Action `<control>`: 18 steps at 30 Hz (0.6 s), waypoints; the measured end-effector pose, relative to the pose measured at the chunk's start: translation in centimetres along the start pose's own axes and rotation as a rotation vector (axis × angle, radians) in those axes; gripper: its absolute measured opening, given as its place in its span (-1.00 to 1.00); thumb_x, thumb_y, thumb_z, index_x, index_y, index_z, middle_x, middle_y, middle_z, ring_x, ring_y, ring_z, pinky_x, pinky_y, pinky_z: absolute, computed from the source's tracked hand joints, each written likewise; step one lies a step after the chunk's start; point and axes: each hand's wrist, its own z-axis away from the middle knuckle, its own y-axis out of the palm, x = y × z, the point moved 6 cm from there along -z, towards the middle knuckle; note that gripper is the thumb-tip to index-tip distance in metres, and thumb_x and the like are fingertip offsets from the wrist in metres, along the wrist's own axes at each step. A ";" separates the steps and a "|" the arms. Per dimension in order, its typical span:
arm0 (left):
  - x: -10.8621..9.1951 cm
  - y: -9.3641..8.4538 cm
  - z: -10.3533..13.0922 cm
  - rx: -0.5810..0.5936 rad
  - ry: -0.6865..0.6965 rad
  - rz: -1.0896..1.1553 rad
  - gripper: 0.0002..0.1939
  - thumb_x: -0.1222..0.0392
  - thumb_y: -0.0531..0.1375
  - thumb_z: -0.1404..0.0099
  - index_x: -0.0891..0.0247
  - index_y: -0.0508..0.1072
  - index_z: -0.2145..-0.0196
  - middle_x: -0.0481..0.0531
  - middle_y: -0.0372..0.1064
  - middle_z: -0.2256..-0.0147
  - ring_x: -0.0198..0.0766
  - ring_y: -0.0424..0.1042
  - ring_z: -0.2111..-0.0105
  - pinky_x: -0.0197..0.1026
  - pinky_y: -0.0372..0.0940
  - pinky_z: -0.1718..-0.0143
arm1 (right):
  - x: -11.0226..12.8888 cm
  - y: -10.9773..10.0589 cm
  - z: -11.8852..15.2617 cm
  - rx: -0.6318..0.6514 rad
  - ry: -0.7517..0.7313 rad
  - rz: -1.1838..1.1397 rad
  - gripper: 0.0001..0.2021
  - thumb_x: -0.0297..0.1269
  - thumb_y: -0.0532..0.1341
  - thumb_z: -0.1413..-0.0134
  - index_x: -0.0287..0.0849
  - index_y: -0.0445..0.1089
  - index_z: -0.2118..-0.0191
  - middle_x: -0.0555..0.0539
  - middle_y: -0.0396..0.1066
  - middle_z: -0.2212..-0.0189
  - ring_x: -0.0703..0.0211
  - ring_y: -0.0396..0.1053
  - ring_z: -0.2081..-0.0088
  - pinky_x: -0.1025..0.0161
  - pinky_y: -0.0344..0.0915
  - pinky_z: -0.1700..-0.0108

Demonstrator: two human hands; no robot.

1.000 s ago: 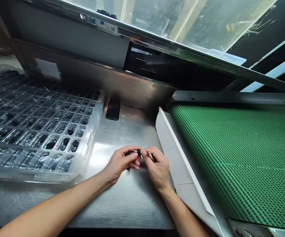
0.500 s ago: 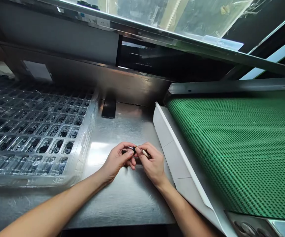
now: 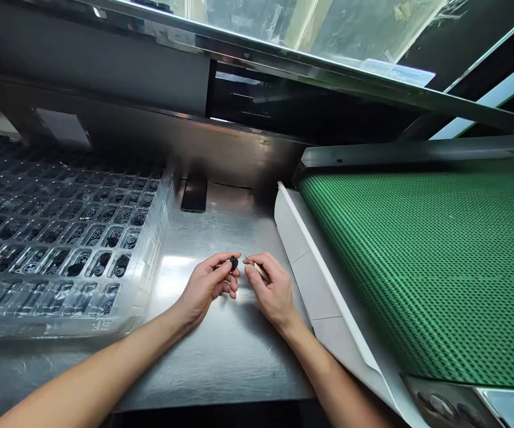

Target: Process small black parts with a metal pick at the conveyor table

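1. Your left hand rests on the brushed steel worktop, fingers curled in, with thumb and forefinger pinched on a small round black part held up at the fingertips.
2. The part looks like dark rubber or plastic, disc-shaped; finer detail is too small to tell.
3. Your right hand sits just right of the left, fingers closed around a thin pale stick-like tool whose pointed tip aims toward the black part. Tip and part lie very near each other, with a narrow gap between them.
4. The two hands are close together, knuckles near but not pressed into each other.
5. Left of your left hand lies a clear moulded plastic tray, glossy and divided into a grid of small square pockets. Many pockets hold round black parts with ringed faces, like the one you hold.
6. Right of your right hand a white flat guide plate slopes up, smooth and angular, edging a green conveyor belt with a fine woven, dimpled texture.
7. Beyond your fingertips, at the back of the worktop, a dark flat rectangular block sits against the steel back wall.
8. Above it all runs a slanted transparent cover in a metal frame.
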 end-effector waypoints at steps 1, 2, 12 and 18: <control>-0.1 0.0 0.0 -0.007 0.002 0.003 -0.50 -0.01 0.51 -0.28 0.32 0.61 -0.06 0.08 0.47 0.27 -0.29 0.45 0.42 -0.25 0.42 0.41 | 0.1 -0.1 0.0 -0.008 -0.009 0.015 -0.78 -0.17 0.18 -0.58 -0.12 0.51 0.13 -0.05 0.43 0.27 0.12 0.39 0.29 0.19 0.27 0.24; -0.1 -0.1 0.0 -0.010 0.002 0.003 -0.50 -0.01 0.50 -0.30 0.31 0.60 -0.08 0.07 0.46 0.27 -0.30 0.45 0.42 -0.25 0.41 0.41 | 0.1 -0.2 -0.1 -0.013 -0.015 0.035 -0.74 -0.17 0.15 -0.61 -0.13 0.50 0.15 -0.04 0.42 0.29 0.12 0.38 0.30 0.19 0.26 0.24; -0.1 -0.2 0.1 0.003 0.014 0.016 -0.54 0.02 0.46 -0.36 0.29 0.58 -0.12 0.02 0.43 0.32 -0.33 0.40 0.44 -0.30 0.34 0.44 | -0.3 0.9 0.4 0.049 -0.066 0.242 -0.62 -0.07 0.16 -0.62 -0.12 0.42 0.30 -0.01 0.35 0.42 0.17 0.28 0.43 0.19 0.13 0.35; 0.1 -0.3 -0.1 -0.006 0.021 0.017 -0.55 0.02 0.46 -0.36 0.29 0.60 -0.10 0.01 0.42 0.34 -0.33 0.39 0.44 -0.30 0.34 0.42 | -0.6 1.1 0.7 0.081 -0.072 0.244 -0.73 -0.08 0.15 -0.63 -0.14 0.49 0.00 -0.08 0.56 0.24 0.14 0.48 0.35 0.20 0.25 0.30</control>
